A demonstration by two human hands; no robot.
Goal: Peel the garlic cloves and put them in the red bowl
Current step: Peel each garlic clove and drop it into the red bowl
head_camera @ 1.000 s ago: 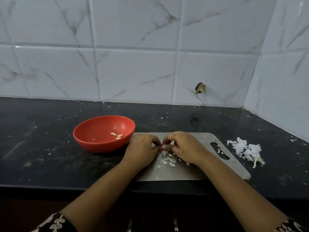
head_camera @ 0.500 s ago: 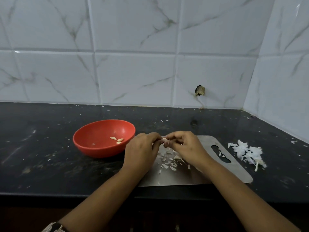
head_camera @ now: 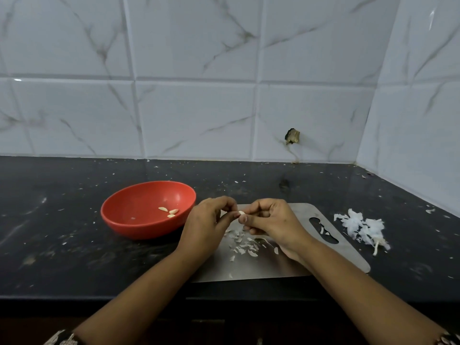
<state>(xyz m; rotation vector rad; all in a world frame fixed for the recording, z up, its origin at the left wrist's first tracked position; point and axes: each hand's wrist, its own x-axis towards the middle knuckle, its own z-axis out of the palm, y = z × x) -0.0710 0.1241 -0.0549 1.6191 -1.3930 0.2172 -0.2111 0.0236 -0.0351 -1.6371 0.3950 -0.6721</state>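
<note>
Bowl [head_camera: 117,220] holds three cloves [head_camera: 169,212].

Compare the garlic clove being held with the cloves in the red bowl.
The held clove is pinched between the left hand and right hand above the steel board; the bowl cloves lie loose in the red bowl. The held clove is one and looks whiter; the bowl cloves are three and yellowish. All are small.

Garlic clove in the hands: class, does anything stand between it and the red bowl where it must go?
No separate object does. The garlic clove is pinched by the left hand and right hand above the steel board; the open red bowl sits just left, beyond only the left hand itself.
</note>
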